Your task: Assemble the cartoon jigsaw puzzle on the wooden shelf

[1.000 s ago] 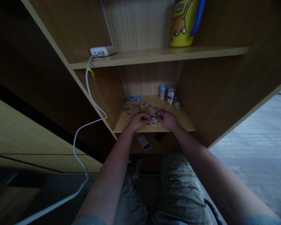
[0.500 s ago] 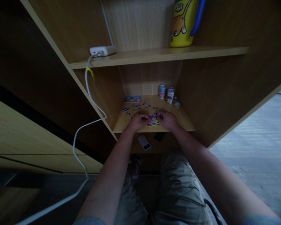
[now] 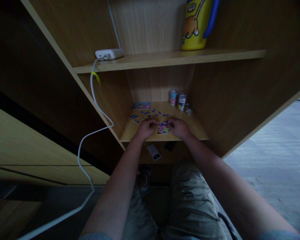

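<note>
The puzzle (image 3: 164,128) is set just inside the near edge of the shelf (image 3: 197,129), its long axis apparently laid left-right; open room is offered rightward. Left hand (image 3: 147,129) and right hand (image 3: 179,128) are curled beside it; whether anything is gripped cannot be told.

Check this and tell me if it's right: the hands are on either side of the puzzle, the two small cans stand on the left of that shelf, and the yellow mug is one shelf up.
The side is wrong: in the head view, the two small cans stand on the right. The left hand and right hand do flank the puzzle, and the yellow mug is one shelf up.
</note>
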Demonstrator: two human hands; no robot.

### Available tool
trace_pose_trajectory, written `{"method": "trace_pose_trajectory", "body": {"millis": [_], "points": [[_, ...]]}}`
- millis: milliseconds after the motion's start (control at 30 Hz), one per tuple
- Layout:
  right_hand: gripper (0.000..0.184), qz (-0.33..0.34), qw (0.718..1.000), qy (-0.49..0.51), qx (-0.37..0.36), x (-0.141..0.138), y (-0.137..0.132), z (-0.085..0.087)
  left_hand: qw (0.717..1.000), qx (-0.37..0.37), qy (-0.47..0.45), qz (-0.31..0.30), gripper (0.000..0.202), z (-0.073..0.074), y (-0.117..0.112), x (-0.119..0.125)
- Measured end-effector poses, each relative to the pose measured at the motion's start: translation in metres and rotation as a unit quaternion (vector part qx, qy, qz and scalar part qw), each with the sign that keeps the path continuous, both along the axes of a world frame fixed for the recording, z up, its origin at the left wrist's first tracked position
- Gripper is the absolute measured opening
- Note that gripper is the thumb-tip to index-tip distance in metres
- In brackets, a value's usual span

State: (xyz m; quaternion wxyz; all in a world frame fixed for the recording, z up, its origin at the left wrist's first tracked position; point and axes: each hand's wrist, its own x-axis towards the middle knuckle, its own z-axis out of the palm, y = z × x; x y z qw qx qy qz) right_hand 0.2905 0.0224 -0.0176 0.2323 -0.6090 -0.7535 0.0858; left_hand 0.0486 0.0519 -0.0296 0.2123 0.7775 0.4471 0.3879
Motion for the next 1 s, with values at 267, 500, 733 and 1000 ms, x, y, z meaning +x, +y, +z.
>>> {"method": "trace_pose_trajectory", "body": {"millis": [267, 500, 733, 1000], "points": [[0.023, 0.004, 1.000, -0.001, -0.006, 0.0010, 0.0028, -0.0017, 0.999, -0.001, 0.002, -0.043, 0.008, 0.0025, -0.0013, 0.0011], [0.024, 0.004, 1.000, -0.008, -0.001, 0.0012, 0.0031, -0.0032, 0.999, -0.015, 0.003, -0.045, 0.016, 0.0046, -0.0042, 0.0031], [0.025, 0.003, 1.000, -0.013, 0.001, 0.0013, 0.0041, -0.0043, 0.997, -0.035, 0.009, -0.062, 0.017, 0.0061, -0.0054, 0.0027], [0.023, -0.006, 0.994, 0.110, 0.015, 0.0048, 0.0072, -0.0072, 0.993, -0.090, -0.068, -0.016, 0.023, 0.0044, -0.0055, 0.0000]]}}
